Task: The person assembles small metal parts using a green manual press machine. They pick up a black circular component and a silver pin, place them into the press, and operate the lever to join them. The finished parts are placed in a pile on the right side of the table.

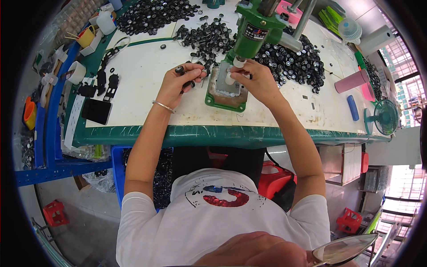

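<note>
My left hand (187, 79) is closed round a few small black wheels (179, 70), one poking out above the fingers and others below. A thin metal pin shows at its fingertips. My right hand (259, 81) is in a pinch at the green bench press (255, 33), between its white upper tip (239, 62) and the white upright cylinder (229, 79) on its base (226, 100). The fingertips hide whatever they hold there. Behind my left hand lies a heap of black wheels with metal pins (207, 40).
More black wheels are heaped at the far left (149, 15) and right of the press (296, 62). A phone (96, 111) lies near the left edge. To the right are a pink cup (351, 82), a blue cylindrical object (352, 107) and a green fan (383, 117).
</note>
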